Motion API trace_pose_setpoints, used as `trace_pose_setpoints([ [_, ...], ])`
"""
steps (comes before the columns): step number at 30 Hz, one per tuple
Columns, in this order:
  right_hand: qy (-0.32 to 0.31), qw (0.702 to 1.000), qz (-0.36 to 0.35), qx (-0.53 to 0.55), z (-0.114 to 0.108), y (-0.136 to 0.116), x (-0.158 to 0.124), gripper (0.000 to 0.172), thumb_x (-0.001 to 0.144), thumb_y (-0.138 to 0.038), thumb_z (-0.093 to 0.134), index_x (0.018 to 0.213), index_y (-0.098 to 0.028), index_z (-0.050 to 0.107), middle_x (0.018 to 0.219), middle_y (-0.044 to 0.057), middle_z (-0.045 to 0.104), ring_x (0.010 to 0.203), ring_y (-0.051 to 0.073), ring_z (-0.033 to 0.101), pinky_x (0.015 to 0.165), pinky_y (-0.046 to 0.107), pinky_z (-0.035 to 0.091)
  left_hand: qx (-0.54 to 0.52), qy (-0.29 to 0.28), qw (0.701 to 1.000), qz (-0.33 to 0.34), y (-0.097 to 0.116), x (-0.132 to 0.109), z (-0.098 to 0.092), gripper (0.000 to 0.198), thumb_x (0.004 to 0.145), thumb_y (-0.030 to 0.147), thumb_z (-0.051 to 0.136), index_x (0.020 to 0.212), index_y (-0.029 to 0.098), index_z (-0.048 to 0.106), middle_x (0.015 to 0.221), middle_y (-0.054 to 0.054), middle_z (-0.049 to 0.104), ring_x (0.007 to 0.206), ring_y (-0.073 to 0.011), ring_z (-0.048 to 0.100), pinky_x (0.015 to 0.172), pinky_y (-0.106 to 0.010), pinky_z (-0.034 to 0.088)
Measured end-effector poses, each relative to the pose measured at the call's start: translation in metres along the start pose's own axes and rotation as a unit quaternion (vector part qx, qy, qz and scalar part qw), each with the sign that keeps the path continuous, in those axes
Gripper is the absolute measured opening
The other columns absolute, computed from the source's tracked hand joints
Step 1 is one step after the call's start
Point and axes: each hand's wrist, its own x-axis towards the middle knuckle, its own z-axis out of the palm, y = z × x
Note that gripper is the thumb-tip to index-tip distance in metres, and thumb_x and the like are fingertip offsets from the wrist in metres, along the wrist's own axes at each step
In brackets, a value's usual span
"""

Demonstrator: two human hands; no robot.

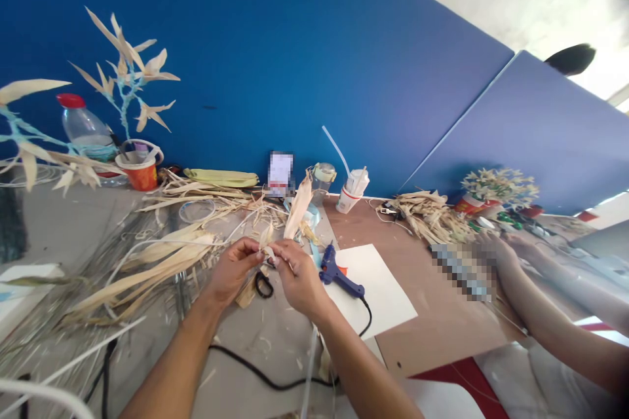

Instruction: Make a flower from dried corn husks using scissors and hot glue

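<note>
In the middle of the head view, my left hand (234, 270) and my right hand (298, 280) meet fingertip to fingertip. Both pinch a small pale piece of corn husk (266, 237) between thumb and fingers. A broader dry husk (299, 208) rises just behind my right hand; whether the hand touches it, I cannot tell. Below the fingers lie scissors (264, 286), their black handle showing and their blades mostly hidden. To the right of my right hand, a blue glue gun (341, 275) rests on a white sheet (388, 298), its black cord trailing toward me.
Loose husks (147, 262) and thin wires cover the left side. Husk flowers (130, 72) stand in a red cup (141, 173) near a bottle (83, 124). At the back are a phone (280, 173) and a white cup (351, 193). A co-worker's arms (535, 301) reach in at right.
</note>
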Motion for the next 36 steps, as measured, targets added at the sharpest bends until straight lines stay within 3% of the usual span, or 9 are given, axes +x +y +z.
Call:
trace_pose_setpoints([
  [3, -0.007, 1.000, 0.017, 0.017, -0.001, 0.001, 0.000, 0.023, 0.085, -0.016, 0.047, 0.093, -0.018, 0.069, 0.094, 0.008, 0.063, 0.094, 0.020, 0.059, 0.086, 0.033, 0.045, 0.011, 0.000, 1.000, -0.004, 0.001, -0.001, 0.001, 0.028, 0.057, 0.030, 0.086, 0.070, 0.017, 0.065, 0.067, 0.003, 0.064, 0.064, -0.0105, 0.056, 0.066, -0.023, 0.044],
  [7, 0.023, 0.982, 0.135, 0.131, 0.003, 0.011, 0.000, 0.021, 0.079, -0.018, 0.053, 0.093, -0.020, 0.069, 0.086, 0.004, 0.064, 0.079, 0.017, 0.060, 0.077, 0.031, 0.047, 0.029, 0.026, 0.999, -0.006, 0.003, -0.001, 0.005, 0.031, 0.056, 0.031, 0.085, 0.072, 0.018, 0.062, 0.066, 0.003, 0.063, 0.063, -0.0117, 0.056, 0.064, -0.024, 0.044],
  [11, 0.058, 0.929, 0.236, 0.280, 0.005, 0.022, 0.001, 0.016, 0.073, -0.025, 0.065, 0.087, -0.018, 0.068, 0.074, 0.000, 0.064, 0.063, 0.012, 0.057, 0.065, 0.026, 0.046, 0.045, 0.040, 0.998, 0.004, 0.004, -0.001, 0.008, 0.032, 0.055, 0.030, 0.085, 0.072, 0.017, 0.061, 0.066, 0.004, 0.062, 0.063, -0.0114, 0.056, 0.064, -0.024, 0.044],
  [15, 0.073, 0.852, 0.296, 0.426, -0.001, 0.026, 0.009, 0.028, 0.067, -0.037, 0.075, 0.083, -0.016, 0.070, 0.069, 0.000, 0.063, 0.059, 0.010, 0.055, 0.057, 0.023, 0.044, 0.046, 0.003, 0.999, -0.010, 0.002, -0.002, 0.008, 0.029, 0.058, 0.030, 0.084, 0.074, 0.018, 0.062, 0.069, 0.003, 0.061, 0.063, -0.0114, 0.055, 0.062, -0.025, 0.044],
  [17, 0.055, 0.830, 0.306, 0.464, -0.004, 0.026, 0.014, 0.032, 0.064, -0.042, 0.077, 0.080, -0.015, 0.070, 0.070, 0.001, 0.064, 0.059, 0.010, 0.055, 0.055, 0.022, 0.043, 0.048, -0.015, 0.999, -0.019, 0.001, -0.002, 0.007, 0.029, 0.059, 0.030, 0.083, 0.074, 0.018, 0.062, 0.070, 0.003, 0.061, 0.063, -0.0111, 0.055, 0.062, -0.025, 0.045],
  [23, 0.025, 0.828, 0.311, 0.466, -0.002, 0.024, 0.018, 0.029, 0.062, -0.036, 0.080, 0.061, -0.015, 0.061, 0.057, -0.002, 0.058, 0.051, 0.007, 0.050, 0.049, 0.020, 0.041, 0.077, -0.045, 0.996, -0.021, -0.002, -0.001, 0.005, 0.027, 0.061, 0.032, 0.083, 0.072, 0.017, 0.063, 0.070, 0.001, 0.062, 0.065, -0.0123, 0.056, 0.065, -0.025, 0.045],
  [31, 0.003, 0.833, 0.321, 0.451, 0.001, 0.034, 0.014, 0.029, 0.062, -0.038, 0.078, 0.058, -0.015, 0.061, 0.051, -0.003, 0.057, 0.045, 0.007, 0.048, 0.047, 0.020, 0.040, 0.114, -0.066, 0.990, -0.045, 0.003, -0.001, 0.007, 0.029, 0.058, 0.035, 0.084, 0.067, 0.017, 0.063, 0.065, 0.001, 0.062, 0.061, -0.0132, 0.056, 0.062, -0.026, 0.045],
  [36, 0.005, 0.853, 0.312, 0.418, 0.003, 0.040, 0.011, 0.025, 0.063, -0.036, 0.075, 0.056, -0.015, 0.063, 0.049, -0.002, 0.059, 0.043, 0.006, 0.048, 0.045, 0.019, 0.037, 0.137, -0.074, 0.987, -0.038, 0.004, -0.001, 0.005, 0.027, 0.060, 0.036, 0.082, 0.066, 0.017, 0.063, 0.066, 0.000, 0.063, 0.063, -0.0140, 0.057, 0.063, -0.026, 0.045],
])
